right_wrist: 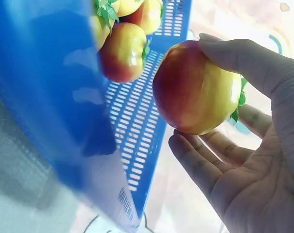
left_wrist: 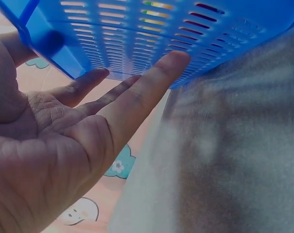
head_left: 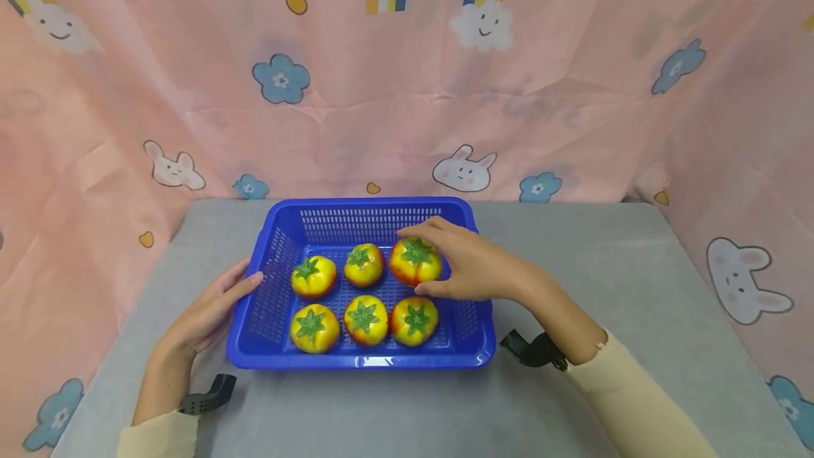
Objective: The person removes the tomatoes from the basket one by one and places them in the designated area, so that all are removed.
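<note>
A blue plastic basket point(head_left: 305, 362) with slotted walls stands on the table, holding several yellow-and-red toy tomatoes point(head_left: 316, 328) with green star-shaped leaves, in two rows. My left hand point(head_left: 206, 309) grips the basket's left side, its thumb over the rim. In the left wrist view the fingers point(left_wrist: 137, 104) reach along the outside of the slotted wall. Thumb and fingers of my right hand point(head_left: 480, 263) hold the toy tomato point(right_wrist: 195, 92) at the back right of the group. This tomato is over the basket's right part, its leaves facing the palm.
A grey cloth point(head_left: 591, 288) covers the table around the basket. Behind and at both sides hangs a pink curtain point(head_left: 381, 119) printed with rainbows, rabbits and flowers. Each wrist wears a black camera mount point(head_left: 531, 350) near the sleeve.
</note>
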The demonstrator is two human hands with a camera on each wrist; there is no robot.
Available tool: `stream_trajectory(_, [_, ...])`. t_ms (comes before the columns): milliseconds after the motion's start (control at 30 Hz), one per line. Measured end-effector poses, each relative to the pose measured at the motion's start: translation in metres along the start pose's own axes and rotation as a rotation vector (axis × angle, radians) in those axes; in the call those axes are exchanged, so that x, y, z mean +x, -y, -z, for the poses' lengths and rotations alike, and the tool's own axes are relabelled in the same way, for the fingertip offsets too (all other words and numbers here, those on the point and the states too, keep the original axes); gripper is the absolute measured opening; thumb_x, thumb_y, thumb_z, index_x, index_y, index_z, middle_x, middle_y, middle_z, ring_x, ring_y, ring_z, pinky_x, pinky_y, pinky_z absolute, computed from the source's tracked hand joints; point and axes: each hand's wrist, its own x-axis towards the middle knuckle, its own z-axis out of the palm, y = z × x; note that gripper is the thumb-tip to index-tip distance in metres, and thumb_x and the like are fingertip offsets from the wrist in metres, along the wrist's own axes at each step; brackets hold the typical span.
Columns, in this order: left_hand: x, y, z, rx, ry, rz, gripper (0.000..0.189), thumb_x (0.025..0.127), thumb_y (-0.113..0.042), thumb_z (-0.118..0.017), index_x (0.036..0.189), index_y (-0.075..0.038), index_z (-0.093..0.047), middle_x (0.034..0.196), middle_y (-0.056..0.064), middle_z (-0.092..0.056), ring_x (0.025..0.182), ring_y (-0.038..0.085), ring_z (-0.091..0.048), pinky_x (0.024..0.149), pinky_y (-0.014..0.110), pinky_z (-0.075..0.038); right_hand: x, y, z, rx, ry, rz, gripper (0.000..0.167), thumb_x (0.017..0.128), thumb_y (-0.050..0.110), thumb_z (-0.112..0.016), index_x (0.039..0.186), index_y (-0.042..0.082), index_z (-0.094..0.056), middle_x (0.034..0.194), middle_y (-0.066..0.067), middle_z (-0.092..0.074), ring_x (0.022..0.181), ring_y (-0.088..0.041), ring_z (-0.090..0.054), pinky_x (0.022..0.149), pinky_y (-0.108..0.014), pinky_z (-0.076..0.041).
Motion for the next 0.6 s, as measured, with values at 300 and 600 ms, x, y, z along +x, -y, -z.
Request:
stream_trajectory(300, [0.001,0.003,0.001,-0.026,0.008,-0.001,0.070,0.115,-0.033,-0.042,0.170,-0.006,-0.007,0.136,-0.005,-0.063,0.114,0.016,-0.075,0.092,0.045,-0.065,-0.021,-0.017,-0.006,0.116,-0.171,0.006,0.072,0.089,0.034,-0.086,0.152,0.021,-0.054,0.146,-0.010,-0.054,0.126,-0.029,-0.062,0.102,-0.053,-0.061])
stream_trajectory(600, [0.001,0.000,0.002,-0.013,0.011,0.004,0.070,0.115,-0.033,-0.041,0.170,-0.007,-0.005,0.137,-0.004,-0.060,0.114,0.015,-0.074,0.093,0.044,-0.065,-0.041,-0.032,-0.014,0.187,-0.341,-0.014,0.074,0.088,0.025,-0.087,0.153,0.018,-0.053,0.148,-0.013,-0.051,0.130,-0.034,-0.060,0.105,-0.058,-0.058])
